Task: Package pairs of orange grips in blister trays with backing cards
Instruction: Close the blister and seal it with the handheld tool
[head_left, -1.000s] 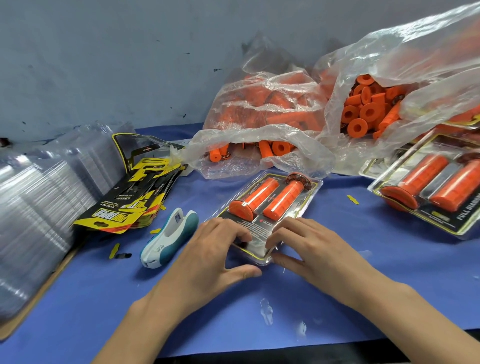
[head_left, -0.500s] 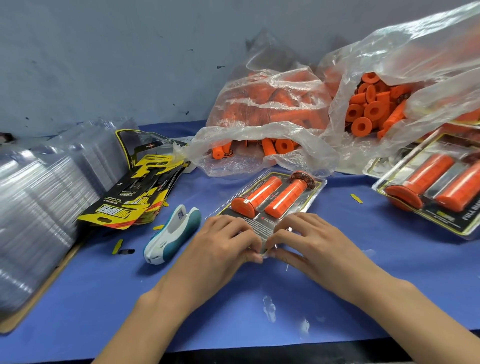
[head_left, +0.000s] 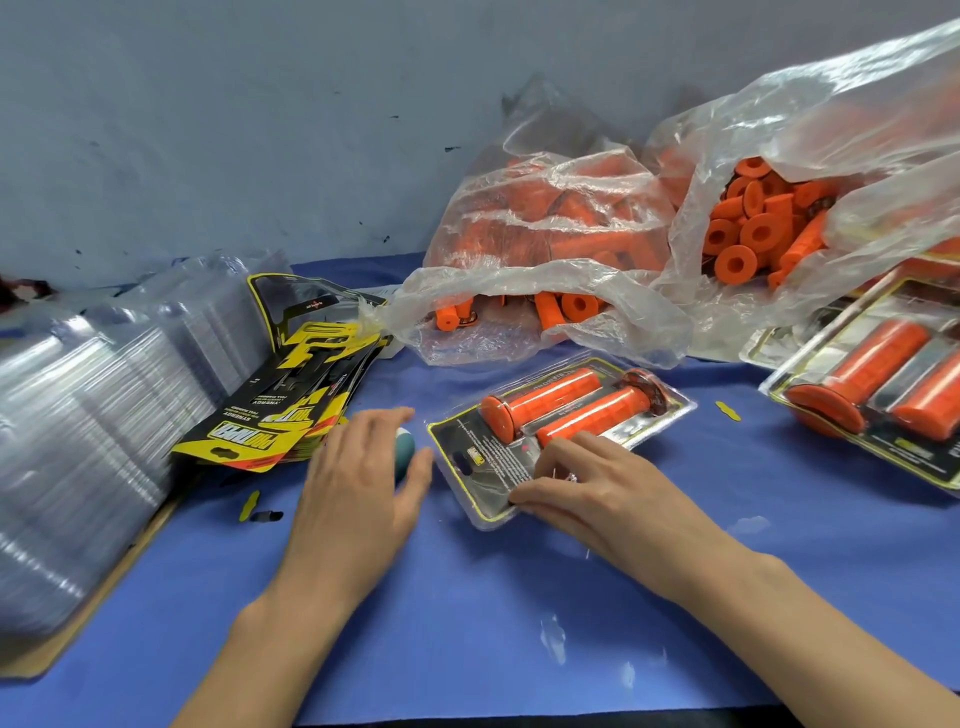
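A clear blister pack (head_left: 467, 457) with a black-and-yellow backing card lies on the blue mat at the centre. It holds two orange grips (head_left: 540, 397) side by side. My right hand (head_left: 597, 488) lies on the pack's near end, fingers on top and thumb at its edge. My left hand (head_left: 358, 483) is off the pack, spread over a white-and-teal handheld tool (head_left: 404, 449). Only the tool's teal tip shows between my thumb and fingers.
Black-and-yellow backing cards (head_left: 291, 410) lie fanned at the left. A big stack of empty clear trays (head_left: 93, 415) fills the far left. Two plastic bags of loose orange grips (head_left: 545, 249) (head_left: 769, 223) stand behind. Filled packs (head_left: 883, 395) lie at the right.
My left hand has left the pack and moved left over the white-and-teal tool. The right hand stays on the pack's near end; the pack's near corner is now uncovered.
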